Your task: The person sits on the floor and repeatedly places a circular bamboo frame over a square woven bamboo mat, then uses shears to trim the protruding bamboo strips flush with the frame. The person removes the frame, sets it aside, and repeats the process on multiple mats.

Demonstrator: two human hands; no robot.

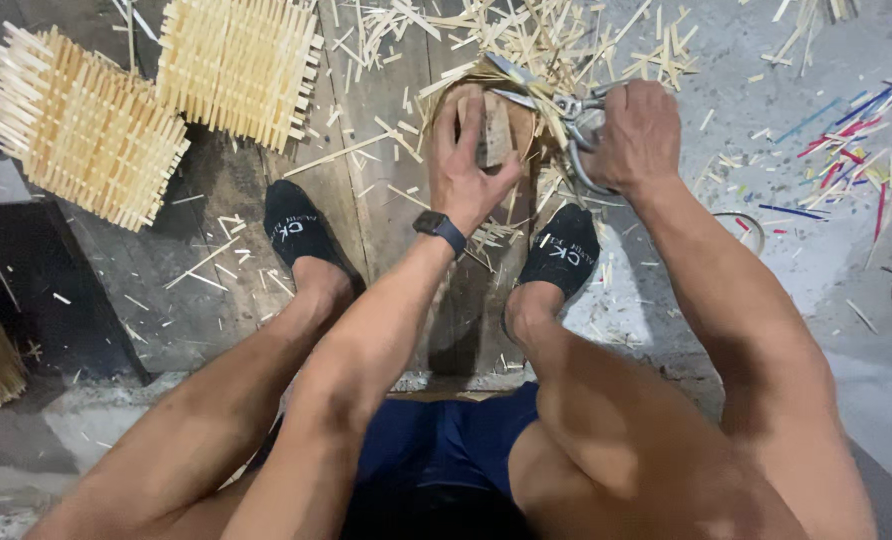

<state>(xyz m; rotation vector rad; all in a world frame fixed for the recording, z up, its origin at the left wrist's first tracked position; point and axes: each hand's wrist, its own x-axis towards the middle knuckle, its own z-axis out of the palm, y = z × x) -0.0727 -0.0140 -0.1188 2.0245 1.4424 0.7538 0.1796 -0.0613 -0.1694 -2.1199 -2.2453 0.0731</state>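
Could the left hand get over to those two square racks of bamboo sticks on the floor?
Probably yes, but not freely: the left hand is pressing a small wooden piece on the block. The racks lie on the person's left, with only scattered splinters on the planks between, so it would need to let go first.

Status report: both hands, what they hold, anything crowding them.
Left hand presses small wood piece on block. Right hand grips shears. Bamboo offcuts litter the block.
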